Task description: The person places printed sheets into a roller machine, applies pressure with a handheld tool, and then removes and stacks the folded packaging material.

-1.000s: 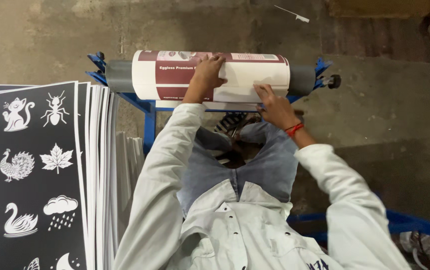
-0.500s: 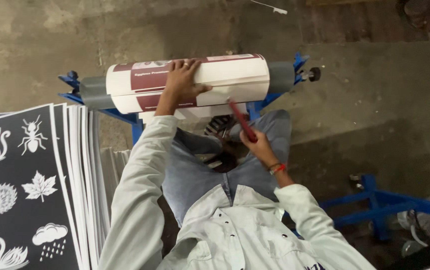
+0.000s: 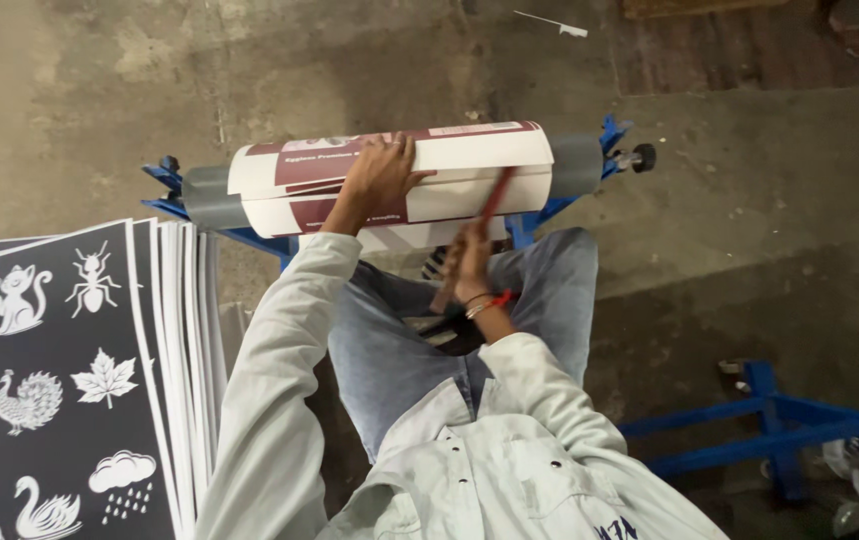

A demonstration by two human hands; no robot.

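Roll [image 3: 469, 170]: white wrap with maroon panels and bands; grey core ends.
Stand [image 3: 229, 235]: bright blue frame under the roll; black knob at one end.
Second frame [image 3: 779, 420]: same bright blue.
Tool [image 3: 489, 205] in right hand [image 3: 469, 270]: dark red, blurred.
Wrist band [image 3: 494, 300]: red, with a thin dark one beside it.
Sheets [image 3: 59, 380]: black ground, white silhouettes of cat, ant, maple leaf, turkey, swan, rain cloud; white edges.
Jacket [image 3: 279, 400]: pale grey-white, snap studs.
Jeans [image 3: 389, 350]: faded blue.
Floor [image 3: 99, 100]: mottled grey-brown concrete.

Single head view, steeply downward, close over lap and floor [image 3: 99, 90]
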